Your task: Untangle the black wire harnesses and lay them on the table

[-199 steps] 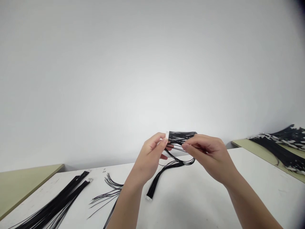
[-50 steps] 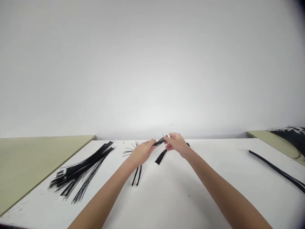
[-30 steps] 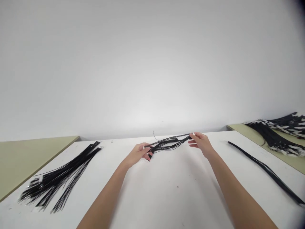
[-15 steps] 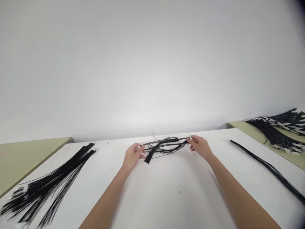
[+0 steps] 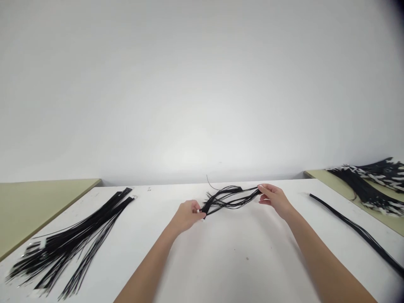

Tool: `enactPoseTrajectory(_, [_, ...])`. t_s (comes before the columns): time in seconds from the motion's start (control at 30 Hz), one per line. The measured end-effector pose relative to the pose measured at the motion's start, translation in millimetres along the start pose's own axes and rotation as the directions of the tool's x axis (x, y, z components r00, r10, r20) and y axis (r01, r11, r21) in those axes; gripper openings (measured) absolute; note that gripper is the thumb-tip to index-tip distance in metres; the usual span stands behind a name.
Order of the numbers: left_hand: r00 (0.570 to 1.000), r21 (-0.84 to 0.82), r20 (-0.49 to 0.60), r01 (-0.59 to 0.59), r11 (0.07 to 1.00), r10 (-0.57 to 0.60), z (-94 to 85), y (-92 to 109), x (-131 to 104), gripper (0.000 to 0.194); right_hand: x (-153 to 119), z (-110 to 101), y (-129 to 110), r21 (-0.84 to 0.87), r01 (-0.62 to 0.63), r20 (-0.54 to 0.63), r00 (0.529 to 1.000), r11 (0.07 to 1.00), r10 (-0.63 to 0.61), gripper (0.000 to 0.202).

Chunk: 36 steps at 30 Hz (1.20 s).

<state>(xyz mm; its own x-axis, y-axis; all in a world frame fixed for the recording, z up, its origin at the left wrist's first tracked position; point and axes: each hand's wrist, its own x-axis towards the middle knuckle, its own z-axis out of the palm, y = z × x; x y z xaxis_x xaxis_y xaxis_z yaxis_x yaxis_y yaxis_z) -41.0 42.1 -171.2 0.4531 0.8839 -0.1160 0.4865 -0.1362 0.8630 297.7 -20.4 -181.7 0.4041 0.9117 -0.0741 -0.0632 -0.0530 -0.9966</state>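
The left hand point(image 5: 185, 217) and the right hand point(image 5: 275, 201) were well apart, each with its fingers clamped on one end of the black wires point(image 5: 207, 206). These wires lay between them, just below and right of the frame's centre, over the white table point(image 5: 221, 265). The step seemed to be the stretching and arranging of the wires. Any further move called, I judge, for a light pinch and care with the crossed strands.

Workshop, shown by wire bundles point(image 5: 78, 231) on tables point(image 5: 189, 261).
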Motion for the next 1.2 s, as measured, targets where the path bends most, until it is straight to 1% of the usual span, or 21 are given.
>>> enactPoseTrajectory(0.07, [1.0,0.075,0.022,-0.018,0.997,0.016,3.7,-2,-4,0.021,-3,-2,-4,0.03,-0.006,0.081,0.997,1.0,0.004,0.024])
enactPoseTrajectory(0.13, [0.997,0.118,0.06,-0.046,0.992,0.039,5.7,-1,-10,0.019,-5,-3,-8,0.075,0.011,0.132,0.991,0.997,-0.021,0.029])
enactPoseTrajectory(0.23, [0.993,0.138,0.088,-0.092,0.986,0.08,4.7,7,-19,0.018,-7,-6,-13,0.167,0.075,0.132,0.986,0.983,-0.097,0.035])
enactPoseTrajectory(0.3, [0.989,0.125,0.072,-0.14,0.982,0.131,1.9,14,-23,0.017,-9,-7,-17,0.225,0.126,0.106,0.983,0.966,-0.153,0.036])
enactPoseTrajectory(0.4, [0.979,0.069,0.001,-0.203,0.977,0.204,-3.9,23,-25,0.016,-11,-9,-22,0.279,0.191,0.063,0.974,0.941,-0.216,0.037])
enactPoseTrajectory(0.5, [0.967,-0.015,-0.109,-0.232,0.973,0.229,-10.4,26,-22,0.016,-14,-9,-25,0.282,0.21,0.036,0.973,0.936,-0.229,0.03])
enactPoseTrajectory(0.57, [0.955,-0.064,-0.203,-0.234,0.97,0.217,-14.1,24,-19,0.017,-14,-7,-25,0.268,0.193,0.03,0.978,0.944,-0.209,0.024])
enactPoseTrajectory(0.63, [0.942,-0.107,-0.285,-0.217,0.97,0.179,-16.7,23,-17,0.018,-15,-3,-25,0.253,0.165,0.028,0.984,0.953,-0.178,0.019])
enactPoseTrajectory(0.73, [0.93,-0.179,-0.346,-0.192,0.965,0.121,-17.7,21,-14,0.023,-17,2,-25,0.239,0.129,0.028,0.99,0.962,-0.14,0.015])
enactPoseTrajectory(0.8, [0.935,-0.223,-0.339,-0.187,0.957,0.104,-16.6,22,-14,0.026,-18,3,-25,0.227,0.118,0.03,0.991,0.967,-0.128,0.015])
enactPoseTrajectory(0.83, [0.943,-0.239,-0.317,-0.182,0.954,0.101,-15.7,23,-15,0.027,-18,3,-25,0.217,0.115,0.03,0.992,0.969,-0.125,0.015])
enactPoseTrajectory(0.93, [0.974,-0.265,-0.203,-0.151,0.953,0.098,-11.6,24,-16,0.029,-16,0,-23,0.166,0.112,0.018,0.993,0.98,-0.117,0.018])
enactPoseTrajectory(1.0, [0.984,-0.267,-0.152,-0.13,0.955,0.092,-8.0,24,-16,0.031,-12,-3,-19,0.112,0.113,-0.002,0.994,0.987,-0.114,0.019])
enactPoseTrajectory(1.1, [0.984,-0.28,-0.159,-0.118,0.953,0.076,-2.2,21,-13,0.032,-7,-6,-11,0.012,0.129,-0.043,0.991,0.992,-0.128,0.02])
enactPoseTrajectory(1.2, [0.984,-0.342,-0.173,-0.111,0.933,0.054,2.2,18,-10,0.032,-3,-5,-6,-0.09,0.162,-0.059,0.984,0.983,-0.168,0.021])
